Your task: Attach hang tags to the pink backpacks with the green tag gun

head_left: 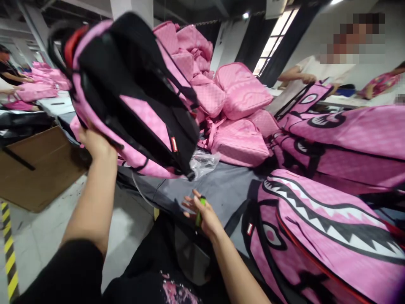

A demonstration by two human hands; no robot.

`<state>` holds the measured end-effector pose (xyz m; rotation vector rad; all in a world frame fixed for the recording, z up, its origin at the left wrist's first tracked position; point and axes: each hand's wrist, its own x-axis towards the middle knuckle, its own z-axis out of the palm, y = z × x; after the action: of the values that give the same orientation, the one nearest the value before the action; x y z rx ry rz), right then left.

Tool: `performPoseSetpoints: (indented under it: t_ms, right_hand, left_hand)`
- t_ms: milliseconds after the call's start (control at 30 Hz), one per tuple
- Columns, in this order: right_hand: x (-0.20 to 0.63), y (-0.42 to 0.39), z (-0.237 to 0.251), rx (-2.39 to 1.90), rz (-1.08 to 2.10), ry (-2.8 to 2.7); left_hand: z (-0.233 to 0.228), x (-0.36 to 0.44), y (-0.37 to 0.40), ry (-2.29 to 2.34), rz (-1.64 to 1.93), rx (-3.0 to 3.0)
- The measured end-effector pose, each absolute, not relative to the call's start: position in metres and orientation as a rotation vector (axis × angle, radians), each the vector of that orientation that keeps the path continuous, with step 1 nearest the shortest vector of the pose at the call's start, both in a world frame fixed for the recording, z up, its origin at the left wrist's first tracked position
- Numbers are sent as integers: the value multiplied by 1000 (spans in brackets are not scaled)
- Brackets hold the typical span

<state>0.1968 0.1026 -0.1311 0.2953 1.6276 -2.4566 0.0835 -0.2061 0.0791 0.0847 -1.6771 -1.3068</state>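
Observation:
My left hand (95, 141) is raised and grips a pink and black backpack (126, 93), held up in the air with its black straps and back panel toward me. My right hand (201, 213) is low over the grey table (218, 185) and holds a small green object (200, 211), a thin stick-like thing, between its fingers. A pink backpack with a shark-mouth print (322, 236) lies on the table right of my right hand.
A heap of pink backpacks (234, 105) fills the table's far side, with more shark-print ones (341, 135) at the right. Crumpled clear plastic (204, 162) lies under the raised bag. A cardboard box (34, 164) stands on the floor left. Other people work at the back.

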Motion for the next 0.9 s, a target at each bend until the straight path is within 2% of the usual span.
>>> performPoseSetpoints:
  t_ms: [133,233,267,333,400,433,500,567,633,667,767,900]
  right_hand:
    - [184,129,-135,583,-2656,1860]
    - [192,182,-144,830,-2652,2051]
    - [193,198,-145,891,-2631,2106]
    - [194,220,-143,959,-2545,2228]
    - [194,225,-135,957,-2455,2330]
    - [195,222,-129,937,-2404,2427]
    - [201,203,-117,864,-2116,2878]
    - [207,172,-108,646,-1415,3483]
    - [208,133,-107,157,-658,3697]
    - [206,115,-109,-131,-449,3608]
    - [197,81,-121,-530,-239,3152]
    - [211,117,-135,-139,-160,3000]
  left_hand:
    - [-56,182,-143,-1763,-1766,309]
    - [-130,264,-100,-2165,-2049,256]
    - [-139,284,-91,-2582,-2210,-55]
    - [-133,301,-81,-3005,-2277,-733]
    - [-110,281,-76,-3034,-1995,-1305]
    - [-99,260,-75,-2949,-1760,-1356]
    - [-87,204,-76,-2696,-1228,-911]
    - [-91,147,-85,-2645,-841,-312]
    - [-108,103,-99,-2752,-785,135]
    - [-117,88,-108,-2806,-794,246]
    - [-139,73,-131,-2907,-833,278]
    - [-167,95,-132,-2886,-941,356]
